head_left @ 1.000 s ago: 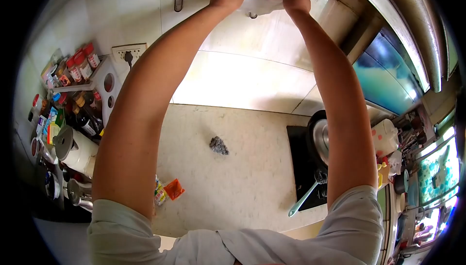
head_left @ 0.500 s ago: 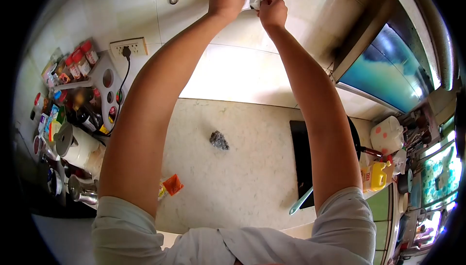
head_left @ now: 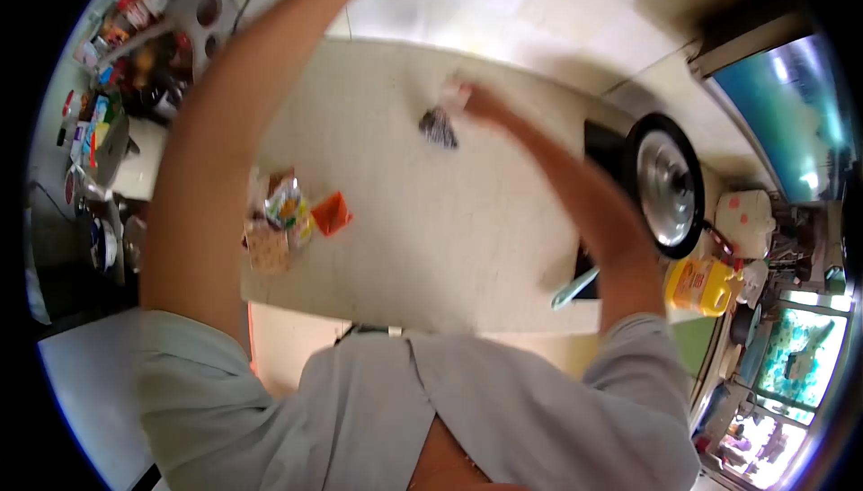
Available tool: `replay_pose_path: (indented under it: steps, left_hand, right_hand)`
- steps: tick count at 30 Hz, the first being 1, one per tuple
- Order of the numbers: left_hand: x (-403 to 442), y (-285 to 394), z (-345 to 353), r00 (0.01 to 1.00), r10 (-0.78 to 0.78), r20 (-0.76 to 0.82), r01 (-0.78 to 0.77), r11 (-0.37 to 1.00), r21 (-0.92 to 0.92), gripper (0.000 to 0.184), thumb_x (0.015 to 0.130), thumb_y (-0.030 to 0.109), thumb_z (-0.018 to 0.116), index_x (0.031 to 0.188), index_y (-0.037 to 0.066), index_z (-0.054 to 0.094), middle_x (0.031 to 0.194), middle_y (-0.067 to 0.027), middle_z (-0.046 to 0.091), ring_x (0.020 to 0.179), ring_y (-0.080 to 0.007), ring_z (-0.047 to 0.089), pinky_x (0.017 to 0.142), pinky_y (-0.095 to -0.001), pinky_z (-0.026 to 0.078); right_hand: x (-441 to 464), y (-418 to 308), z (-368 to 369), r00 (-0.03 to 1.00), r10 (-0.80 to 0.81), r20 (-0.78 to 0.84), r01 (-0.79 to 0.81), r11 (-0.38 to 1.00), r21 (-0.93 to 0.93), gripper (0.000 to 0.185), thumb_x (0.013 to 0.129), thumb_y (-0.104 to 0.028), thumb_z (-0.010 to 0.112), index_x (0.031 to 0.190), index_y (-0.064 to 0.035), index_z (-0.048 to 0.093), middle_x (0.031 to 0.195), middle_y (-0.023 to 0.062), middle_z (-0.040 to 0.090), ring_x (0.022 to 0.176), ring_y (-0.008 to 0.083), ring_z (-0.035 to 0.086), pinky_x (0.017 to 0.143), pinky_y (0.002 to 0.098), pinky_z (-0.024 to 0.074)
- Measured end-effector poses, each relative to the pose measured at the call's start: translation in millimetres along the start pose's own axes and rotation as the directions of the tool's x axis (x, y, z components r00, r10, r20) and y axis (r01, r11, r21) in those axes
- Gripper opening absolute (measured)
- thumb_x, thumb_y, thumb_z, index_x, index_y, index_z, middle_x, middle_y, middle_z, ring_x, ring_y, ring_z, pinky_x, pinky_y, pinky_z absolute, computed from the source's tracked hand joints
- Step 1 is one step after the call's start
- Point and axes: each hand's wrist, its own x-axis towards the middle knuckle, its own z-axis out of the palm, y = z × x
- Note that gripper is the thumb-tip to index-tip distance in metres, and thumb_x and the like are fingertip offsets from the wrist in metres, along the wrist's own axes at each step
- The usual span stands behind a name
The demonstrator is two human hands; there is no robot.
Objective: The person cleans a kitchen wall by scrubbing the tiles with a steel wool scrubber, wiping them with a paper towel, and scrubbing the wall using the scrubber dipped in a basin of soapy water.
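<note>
Past the top edge of the view stretches my left arm, so my left hand is out of sight. My right hand point(head_left: 475, 100), smeared by motion, is over the far part of the countertop point(head_left: 404, 239). Just below and left of it lies a grey steel wool scourer point(head_left: 439, 128). A pale blur shows at the fingertips, and I cannot make out whether it is a held thing or the fingers. Whether the hand touches the scourer is unclear too.
To the right, a lidded pan point(head_left: 667, 185) sits on a black stove, with a pale green handle point(head_left: 575, 288) nearby and a yellow jug point(head_left: 699, 286). At left are food packets point(head_left: 286, 205), an orange packet point(head_left: 332, 213) and a rack of bottles point(head_left: 157, 78).
Both hands were at the wall on a white cloth, which is now out of view. My right hand has come down to the counter by the scourer. The view has tilted downward.
</note>
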Motion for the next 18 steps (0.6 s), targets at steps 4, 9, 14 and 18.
replay_pose_path:
  steps: [4,9,14,18]
  left_hand:
    - [-94.4,-16.8,4.7,0.967,-0.219,0.132,0.244,0.944,-0.221,0.028,0.078,0.01,0.049,0.105,0.009,0.057,0.093,-0.0145,0.059,0.087,-0.0298,0.056,0.075,-0.0379,0.046]
    - [-166.2,-11.1,-9.1,0.848,-0.35,0.398,0.459,0.861,-0.221,0.027,0.075,0.003,0.05,0.1,0.007,0.059,0.089,-0.0129,0.057,0.084,-0.0287,0.056,0.073,-0.0363,0.046]
    - [-245.8,-19.7,-14.1,0.71,-0.341,0.616,0.441,0.898,-0.011,0.029,0.075,0.008,0.054,0.104,0.005,0.055,0.097,-0.0162,0.055,0.09,-0.0313,0.054,0.077,-0.0391,0.045]
    - [-302.7,-11.8,7.0,0.503,-0.423,0.754,0.462,0.868,0.18,0.045,0.075,0.017,0.06,0.117,0.006,0.046,0.114,-0.0168,0.045,0.105,-0.0316,0.045,0.084,-0.041,0.041]
  right_hand:
    - [-38.6,7.1,82.7,0.925,0.341,0.167,-0.366,0.918,0.154,0.037,0.082,-0.026,0.053,0.114,-0.0097,0.048,0.12,0.0192,0.043,0.108,0.0345,0.044,0.082,0.0422,0.0448]
    - [-54.4,6.9,42.6,0.995,0.016,0.097,-0.008,0.997,-0.079,0.025,0.071,0.002,0.051,0.094,-0.0072,0.058,0.095,0.0152,0.052,0.092,0.0305,0.05,0.076,0.04,0.0441]
    - [-27.5,-38.4,-154.2,0.566,-0.434,-0.701,0.388,0.89,-0.238,0.031,0.067,0.009,0.057,0.094,-0.0053,0.056,0.087,0.0094,0.054,0.074,0.0208,0.052,0.065,0.0298,0.0448]
    - [-1.4,-56.0,-307.9,0.111,-0.538,-0.836,0.029,0.842,-0.538,0.029,0.069,0.001,0.055,0.096,-0.0071,0.056,0.091,0.0143,0.052,0.083,0.0308,0.052,0.069,0.0351,0.0445]
